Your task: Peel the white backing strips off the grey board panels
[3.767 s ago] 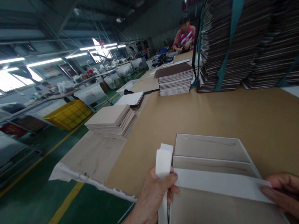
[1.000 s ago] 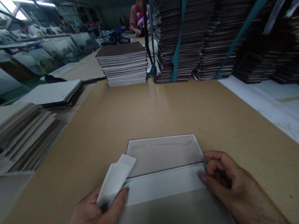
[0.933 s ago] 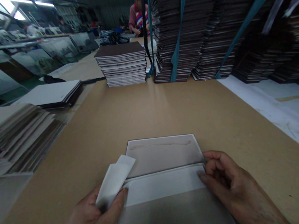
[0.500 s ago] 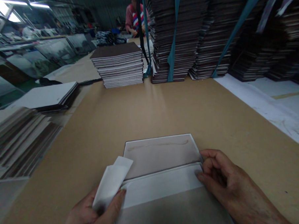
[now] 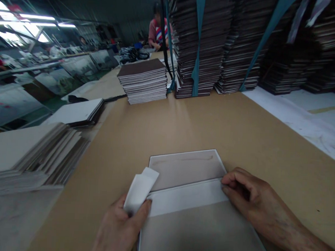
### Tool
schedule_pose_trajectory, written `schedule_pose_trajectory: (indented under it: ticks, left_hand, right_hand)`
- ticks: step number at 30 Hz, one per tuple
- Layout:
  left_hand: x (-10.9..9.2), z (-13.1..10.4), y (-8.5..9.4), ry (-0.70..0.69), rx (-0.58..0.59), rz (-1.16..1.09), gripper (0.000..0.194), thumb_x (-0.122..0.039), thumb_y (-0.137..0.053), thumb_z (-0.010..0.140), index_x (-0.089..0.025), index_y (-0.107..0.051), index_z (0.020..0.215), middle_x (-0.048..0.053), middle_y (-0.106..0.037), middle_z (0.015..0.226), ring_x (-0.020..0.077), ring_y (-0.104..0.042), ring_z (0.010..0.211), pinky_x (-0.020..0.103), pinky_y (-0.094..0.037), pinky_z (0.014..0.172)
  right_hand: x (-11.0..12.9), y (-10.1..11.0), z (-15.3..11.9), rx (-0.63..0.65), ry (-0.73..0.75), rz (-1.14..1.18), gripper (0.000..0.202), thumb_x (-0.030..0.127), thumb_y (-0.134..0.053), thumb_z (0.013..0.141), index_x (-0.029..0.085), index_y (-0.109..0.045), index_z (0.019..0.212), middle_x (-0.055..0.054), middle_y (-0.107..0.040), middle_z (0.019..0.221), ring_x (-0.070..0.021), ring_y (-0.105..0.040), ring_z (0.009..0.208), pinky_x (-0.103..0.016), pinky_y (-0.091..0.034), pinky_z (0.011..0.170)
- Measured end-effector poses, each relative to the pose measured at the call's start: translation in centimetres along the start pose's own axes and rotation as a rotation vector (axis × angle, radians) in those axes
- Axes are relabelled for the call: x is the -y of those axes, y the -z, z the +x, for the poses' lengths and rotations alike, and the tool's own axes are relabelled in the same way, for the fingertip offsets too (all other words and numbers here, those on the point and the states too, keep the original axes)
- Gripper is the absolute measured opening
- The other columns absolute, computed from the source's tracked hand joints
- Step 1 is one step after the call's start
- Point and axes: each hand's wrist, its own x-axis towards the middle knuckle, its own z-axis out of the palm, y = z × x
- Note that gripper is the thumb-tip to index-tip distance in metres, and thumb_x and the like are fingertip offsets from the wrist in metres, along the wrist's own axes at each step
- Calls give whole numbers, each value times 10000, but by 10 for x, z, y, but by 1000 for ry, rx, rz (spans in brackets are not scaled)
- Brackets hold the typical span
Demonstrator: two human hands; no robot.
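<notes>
Two hands work one flat grey board [image 5: 187,170] with a thin white edge, lying near the front of a desk [image 5: 184,122] covered in brown kraft paper. One white strip [image 5: 186,196] runs across the board from side to side, matte and smooth like paper; beyond it a grey panel with a faint streak along its far side shows, and a wider grey panel spreads below it. The left hand [image 5: 121,227] pinches the strip's loose left end, which folds upward past the board's left edge. The right hand [image 5: 250,199] rests with curled fingers, fingertips pressing the strip's right end down on the board.

To the left sit two low stacks: fanned pale boards [image 5: 30,156] and, behind, a white-topped stack [image 5: 79,112]. Farther back stands one neat brown-topped stack [image 5: 144,80], then tall dark piles [image 5: 212,42] bound with teal straps [image 5: 198,45]. A person in a red top [image 5: 159,30] sits at the far end.
</notes>
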Motion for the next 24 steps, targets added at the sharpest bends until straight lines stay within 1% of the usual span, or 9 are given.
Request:
schedule_pose_trajectory:
  ticks: [5,9,12,13,15,17,19,21,24]
  left_hand:
    - [1,6,7,-83,-67,24,301,-482,-700,766,-190,-729,830,-14,-609,580,223,-589,588,295,-414,544]
    - [16,-1,26,-147,-223,80,357,-508,-660,850,-161,-739,832,27,-669,664,250,-661,683,309,-475,600]
    - [25,-19,27,-438,-86,169,339,-402,-550,928,-153,-779,909,99,-766,874,276,-739,857,342,-589,747]
    - [27,-25,23,-558,-6,212,341,-330,-524,923,-144,-794,1014,135,-793,1052,288,-755,986,367,-615,868]
    - [28,-33,14,-697,111,334,501,-193,-492,879,-136,-737,1312,167,-687,1457,299,-704,1260,426,-565,1104]
    - [26,-38,4,-656,155,490,674,-116,-481,849,-129,-603,1511,156,-520,1652,312,-648,1373,475,-506,1197]
    - [23,-39,-2,-567,173,620,732,-84,-479,852,-121,-526,1581,154,-456,1692,326,-662,1358,495,-502,1205]
    - [20,-38,-5,-533,176,688,753,-76,-492,855,-125,-493,1606,156,-439,1697,325,-685,1327,492,-505,1204]
    - [21,-37,-3,-538,146,701,774,-65,-507,839,-145,-494,1608,144,-432,1700,308,-689,1324,464,-516,1194]
  right_hand:
    - [-6,6,3,12,11,-19,221,405,-546,845,263,-704,782,-12,-687,718,-207,-667,638,-329,-513,589]
    - [-12,13,-6,-124,91,-81,262,453,-562,920,272,-745,871,-59,-744,843,-259,-718,741,-390,-564,633]
    - [-17,3,-19,-168,377,-215,279,431,-549,1036,302,-772,1142,-76,-773,1185,-311,-740,1070,-471,-608,916]
    - [-19,-4,-23,-153,499,-269,320,430,-546,1052,314,-743,1277,-68,-748,1312,-325,-719,1178,-499,-596,1003]
    - [-25,-21,-32,-105,692,-392,511,470,-543,1064,304,-578,1546,-75,-640,1520,-351,-662,1318,-540,-594,1067]
    - [-34,-36,-40,-58,758,-504,726,550,-530,1061,261,-348,1703,-107,-508,1641,-371,-613,1387,-554,-618,1052]
    - [-46,-44,-47,8,719,-587,865,619,-536,1043,254,-192,1748,-113,-409,1701,-384,-558,1443,-586,-601,1083]
    - [-57,-44,-54,26,648,-624,931,657,-542,1026,249,-131,1755,-118,-347,1730,-405,-508,1481,-641,-545,1139]
    - [-70,-38,-59,-68,615,-615,936,660,-522,1027,195,-155,1752,-156,-334,1728,-455,-512,1465,-698,-523,1136]
